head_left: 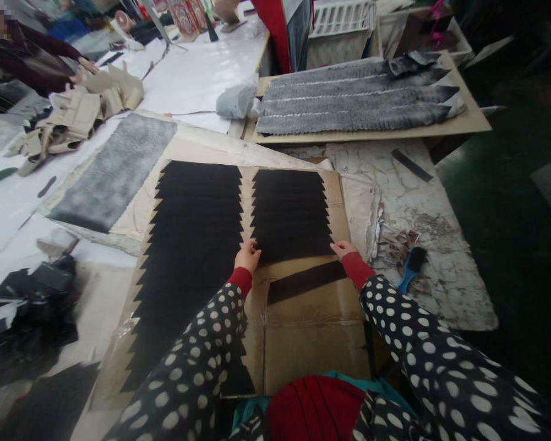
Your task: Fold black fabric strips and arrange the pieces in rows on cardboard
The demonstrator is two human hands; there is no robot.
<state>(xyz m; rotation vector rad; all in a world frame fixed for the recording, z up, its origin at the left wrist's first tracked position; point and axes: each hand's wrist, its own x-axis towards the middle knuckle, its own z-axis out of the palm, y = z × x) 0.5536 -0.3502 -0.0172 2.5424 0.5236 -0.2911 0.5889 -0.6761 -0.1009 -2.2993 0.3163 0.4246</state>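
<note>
My left hand pinches the lower left corner of a black strip in the right-hand row of overlapping black strips. At the strip's lower right corner, my right hand has its fingers closed on the other end. The row lies on a brown cardboard sheet. To its left runs a longer row of overlapping black strips, with pointed ends along both sides. One loose dark strip lies on the cardboard just below my hands, slightly slanted.
A blue-handled brush and a small dark strip lie on the worn table at right. Behind is a board with grey textured strips. A grey sheet and beige pieces lie left; another person's hand is beyond.
</note>
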